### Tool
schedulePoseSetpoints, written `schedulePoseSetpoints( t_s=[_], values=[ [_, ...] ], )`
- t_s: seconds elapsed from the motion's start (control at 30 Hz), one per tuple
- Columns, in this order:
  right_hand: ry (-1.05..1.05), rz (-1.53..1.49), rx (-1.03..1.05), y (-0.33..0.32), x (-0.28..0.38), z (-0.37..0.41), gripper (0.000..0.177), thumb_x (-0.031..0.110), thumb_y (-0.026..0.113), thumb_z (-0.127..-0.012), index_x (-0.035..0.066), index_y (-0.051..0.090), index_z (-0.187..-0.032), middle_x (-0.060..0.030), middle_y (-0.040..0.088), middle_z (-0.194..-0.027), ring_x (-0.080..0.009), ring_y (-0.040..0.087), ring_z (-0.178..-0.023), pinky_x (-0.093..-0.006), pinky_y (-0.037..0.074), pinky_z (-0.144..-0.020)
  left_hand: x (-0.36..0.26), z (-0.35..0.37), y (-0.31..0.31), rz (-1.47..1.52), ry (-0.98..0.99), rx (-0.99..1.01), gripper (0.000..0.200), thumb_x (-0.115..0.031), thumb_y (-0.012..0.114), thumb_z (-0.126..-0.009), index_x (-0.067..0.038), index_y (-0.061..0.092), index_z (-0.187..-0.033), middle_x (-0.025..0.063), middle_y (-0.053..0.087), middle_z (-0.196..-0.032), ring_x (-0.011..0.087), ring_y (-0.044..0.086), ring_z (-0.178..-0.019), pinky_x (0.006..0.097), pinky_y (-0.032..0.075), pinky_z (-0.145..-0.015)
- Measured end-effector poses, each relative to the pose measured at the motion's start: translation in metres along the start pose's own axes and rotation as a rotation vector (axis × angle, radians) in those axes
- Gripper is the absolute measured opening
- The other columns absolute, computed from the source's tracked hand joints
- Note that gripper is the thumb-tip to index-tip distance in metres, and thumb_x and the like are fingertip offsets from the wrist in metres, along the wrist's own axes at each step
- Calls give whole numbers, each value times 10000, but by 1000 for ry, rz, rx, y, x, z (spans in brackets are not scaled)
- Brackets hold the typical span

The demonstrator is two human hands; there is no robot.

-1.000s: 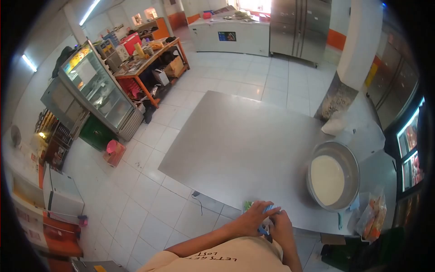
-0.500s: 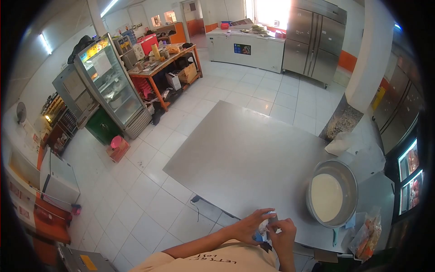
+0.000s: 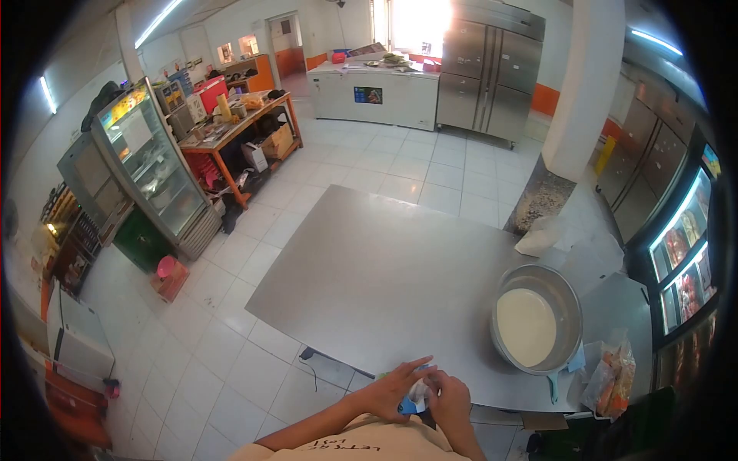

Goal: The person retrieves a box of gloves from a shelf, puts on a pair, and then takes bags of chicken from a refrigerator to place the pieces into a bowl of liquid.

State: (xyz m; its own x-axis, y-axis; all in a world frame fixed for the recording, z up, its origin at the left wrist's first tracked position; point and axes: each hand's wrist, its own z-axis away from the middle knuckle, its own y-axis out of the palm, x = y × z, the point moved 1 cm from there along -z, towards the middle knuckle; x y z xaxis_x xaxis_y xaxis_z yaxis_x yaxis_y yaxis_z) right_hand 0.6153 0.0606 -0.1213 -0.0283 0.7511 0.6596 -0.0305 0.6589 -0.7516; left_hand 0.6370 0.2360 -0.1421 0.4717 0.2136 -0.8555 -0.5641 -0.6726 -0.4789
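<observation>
Leftmost, a tall glass-door fridge stands on the tiled floor, with a pink bowl on a red box just before it. Next comes the broad metal worktop, its left corner pointing out over the tiles and a dark cord hanging by its near edge. At the middle of that near edge, close to the person's body, the left hand has its grip around a small blue and white packet, the fingers reaching across the top. The packet sits between the two hands, partly hidden by them, so its full shape cannot be told. On its other side the right hand has its grip pinched on the white part, fingertips drawn together near the left fingers. Farther right, toward the worktop's right end, rests a large metal basin holding a pale, creamy mass. A teal handle lies between the basin and the near edge, and by the near right corner is a clear plastic bag with orange contents. Beyond the right edge stands a lit display fridge.
</observation>
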Motion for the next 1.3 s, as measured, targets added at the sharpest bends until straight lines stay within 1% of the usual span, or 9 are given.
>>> schedulePoseSetpoints(
  t_s=[0.2, 0.43, 0.63, 0.7, 0.77, 0.9, 1.0, 1.23, 1.3],
  values=[
    [-325, -108, -196, 4, 2, -11, 251, 9, 704, -711, 94, 658, -942, -89, 670, -907, -286, 593, -777, -388, 477, -719, 5, 2, -1, -130, -68, -170, 1083, -223, 787, -573, -97, 244, -1502, 169, 231, -1543, 426, 402, -1236, 508, 387, -1064],
    [-98, -282, -71, 26, -11, -5, 294, -3, 658, -758, 61, 629, -1044, -106, 681, -947, -336, 630, -822, -400, 504, -733, 6, 6, 0, -112, -95, -132, 1070, -231, 791, -591, -69, 246, -1497, 180, 243, -1541, 441, 362, -1305, 505, 350, -1095],
    [30, -413, 56, 3, 3, -7, 230, 173, 670, -863, 85, 668, -1076, -147, 689, -858, -327, 660, -741, -386, 510, -697, 14, 6, 17, -164, -110, -91, 1159, -208, 843, -561, -22, 184, -1496, 242, 232, -1519, 406, 345, -1327, 468, 354, -1095],
    [59, -471, -12, 17, -5, 0, 236, 230, 633, -888, 117, 676, -1090, -139, 684, -809, -341, 650, -720, -419, 502, -681, 15, 9, 18, -209, -161, -217, 1221, -204, 867, -545, -28, 136, -1507, 252, 219, -1519, 412, 314, -1344, 475, 336, -1096],
    [78, -219, 132, 18, -1, 4, 248, 266, 567, -910, 159, 687, -1100, -135, 686, -796, -352, 649, -729, -455, 495, -669, 17, 15, 22, -197, -151, -139, 1246, -216, 872, -557, -41, 99, -1519, 256, 206, -1525, 417, 287, -1359, 489, 331, -1091],
    [163, -151, 150, 31, -9, 12, 257, 277, 527, -908, 191, 708, -1070, -135, 683, -766, -363, 647, -719, -476, 493, -656, 16, 16, 29, -214, 37, -129, 1271, -219, 882, -546, -65, 97, -1534, 246, 198, -1536, 399, 284, -1374, 487, 332, -1092],
    [35, -68, 143, 23, -13, 16, 215, 231, 560, -864, 193, 743, -969, -136, 663, -706, -352, 637, -662, -476, 490, -614, 13, 13, 30, -147, -25, -69, 1293, -210, 890, -520, -69, 100, -1534, 228, 200, -1550, 395, 275, -1391, 496, 330, -1100],
    [-36, 22, 216, 14, -35, 27, 220, 198, 580, -848, 202, 756, -979, -119, 671, -709, -332, 643, -658, -461, 504, -619, 13, 6, 45, -98, -5, 84, 1331, -215, 912, -504, -68, 85, -1536, 227, 179, -1556, 388, 259, -1410, 495, 316, -1120],
    [-20, -15, 268, 6, -36, 29, 221, 183, 587, -842, 189, 760, -980, -116, 677, -718, -332, 648, -666, -455, 511, -626, 7, 0, 46, -105, 25, 113, 1267, -217, 898, -556, -93, 94, -1527, 278, 202, -1536, 468, 299, -1361, 516, 381, -1057]
  ],
)
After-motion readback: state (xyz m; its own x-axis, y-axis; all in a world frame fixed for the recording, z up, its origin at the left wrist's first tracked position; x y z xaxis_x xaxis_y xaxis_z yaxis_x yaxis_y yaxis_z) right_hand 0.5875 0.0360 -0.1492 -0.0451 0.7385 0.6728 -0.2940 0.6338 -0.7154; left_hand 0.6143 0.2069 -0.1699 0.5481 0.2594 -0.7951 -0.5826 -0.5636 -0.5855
